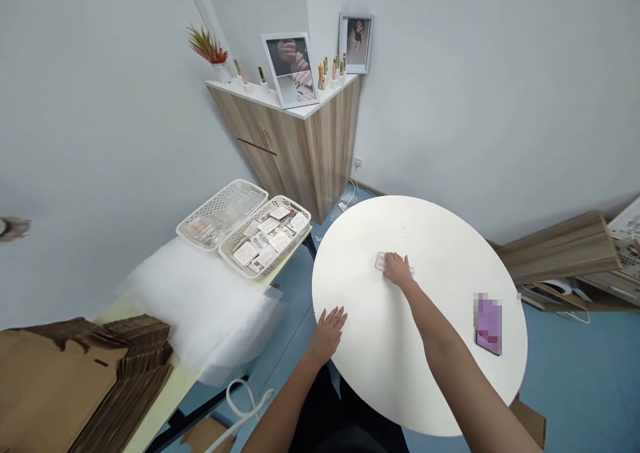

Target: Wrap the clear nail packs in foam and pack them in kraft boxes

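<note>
My right hand (397, 269) reaches out over the round white table (380, 379) and rests on a small clear plastic case (381, 261), fingers curled over it. The case lies flat on the tabletop near its middle. My left hand (329, 331) lies flat on the table's near left edge, fingers spread, holding nothing.
A purple phone (489, 326) lies on the table's right side. To the left, a side table bears two white baskets (223, 213) (267, 236), one with several small packets, white foam sheets (200, 299) and a stack of flat cardboard (85, 373). A wooden cabinet (295, 139) stands in the corner; planks (560, 246) lie at right.
</note>
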Demonstrator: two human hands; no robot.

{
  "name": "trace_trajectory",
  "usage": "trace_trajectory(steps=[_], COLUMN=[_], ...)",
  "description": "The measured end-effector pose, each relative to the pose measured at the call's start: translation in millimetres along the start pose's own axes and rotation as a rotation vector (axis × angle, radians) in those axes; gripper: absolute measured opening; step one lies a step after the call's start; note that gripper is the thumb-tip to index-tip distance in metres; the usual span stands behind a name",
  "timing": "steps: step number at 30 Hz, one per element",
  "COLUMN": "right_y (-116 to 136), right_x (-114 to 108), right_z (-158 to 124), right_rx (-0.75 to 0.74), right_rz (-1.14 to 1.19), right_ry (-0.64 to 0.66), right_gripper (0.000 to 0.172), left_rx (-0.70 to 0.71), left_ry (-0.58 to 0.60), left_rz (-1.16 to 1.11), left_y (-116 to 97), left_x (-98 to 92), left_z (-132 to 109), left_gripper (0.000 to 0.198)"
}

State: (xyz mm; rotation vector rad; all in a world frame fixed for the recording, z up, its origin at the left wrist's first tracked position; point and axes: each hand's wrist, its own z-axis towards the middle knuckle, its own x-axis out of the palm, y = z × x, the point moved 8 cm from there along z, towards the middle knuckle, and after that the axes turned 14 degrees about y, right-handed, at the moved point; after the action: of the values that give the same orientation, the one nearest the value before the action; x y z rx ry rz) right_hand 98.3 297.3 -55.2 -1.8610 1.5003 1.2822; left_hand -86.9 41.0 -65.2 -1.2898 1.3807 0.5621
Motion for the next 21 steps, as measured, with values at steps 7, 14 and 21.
trace_trajectory(steps=[7, 14, 21], right_y=[36.9, 125.6, 143.1], right_x=[-24.4, 33.0, 67.5], right_z=[-28.7, -92.1, -110.0], right_rx=[-0.132, -0.446, -0.409], right_rz=[0.070, 0.063, 0.040], right_ry=[-0.224, -0.071, -0.038], right_gripper=[0.064, 0.059, 0.056], left_rx=[0.013, 0.050, 0.037], left_ry=[-0.014, -0.094, -0.163], left_rz=[0.034, -0.019, -0.102], left_y=[4.9, 1.2, -6.3], left_x=[-9.3, -16.2, -20.5], left_z=[12.8, 4.8, -3.5], left_gripper=[0.047, 0.037, 0.026])
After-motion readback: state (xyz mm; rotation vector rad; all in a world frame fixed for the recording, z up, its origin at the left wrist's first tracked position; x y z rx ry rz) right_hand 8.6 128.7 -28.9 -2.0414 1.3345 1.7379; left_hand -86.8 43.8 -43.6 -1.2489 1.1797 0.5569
